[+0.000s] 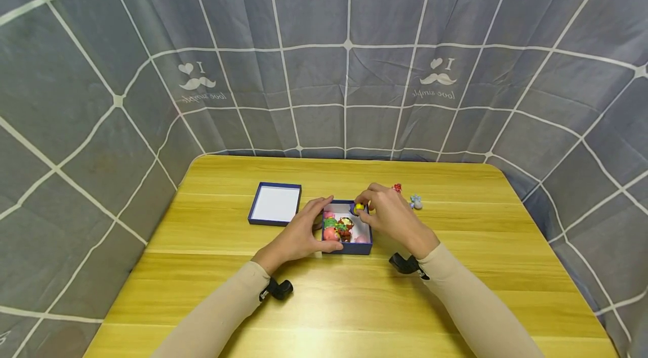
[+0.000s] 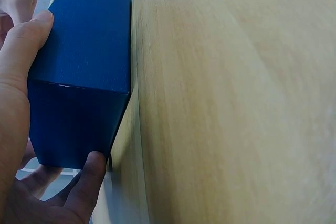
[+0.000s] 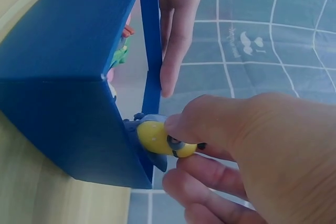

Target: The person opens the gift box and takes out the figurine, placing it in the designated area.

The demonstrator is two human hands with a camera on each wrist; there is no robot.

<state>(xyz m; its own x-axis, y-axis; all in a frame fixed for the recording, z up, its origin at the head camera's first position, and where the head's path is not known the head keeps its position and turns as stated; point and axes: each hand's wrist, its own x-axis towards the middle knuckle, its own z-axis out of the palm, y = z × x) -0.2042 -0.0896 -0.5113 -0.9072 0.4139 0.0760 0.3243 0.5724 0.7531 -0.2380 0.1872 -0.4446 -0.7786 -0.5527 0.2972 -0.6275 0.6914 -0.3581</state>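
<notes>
An open dark blue box [image 1: 354, 249] with a white inside stands on the wooden table. My left hand [image 1: 301, 232] grips its left side, the thumb at the front wall and the fingers along the side and back. At the box's far right corner my right hand [image 1: 392, 214] pinches a small yellow figurine [image 3: 157, 137] with a goggle-like eye and blue-grey parts, between thumb and fingers at the box opening. Several toy figures lie inside, among them a brown-and-red one [image 1: 346, 226] and a round pink-orange one [image 1: 331, 234]. The left wrist view shows only the box's outer walls.
A shallow blue-rimmed lid [image 1: 275, 204], white side up, lies to the left behind my left hand. Beyond my right hand are a red figure [image 1: 397, 187] and a blue-grey figure [image 1: 416, 202]. A grey checked curtain [image 1: 319, 82] surrounds the table's back and sides.
</notes>
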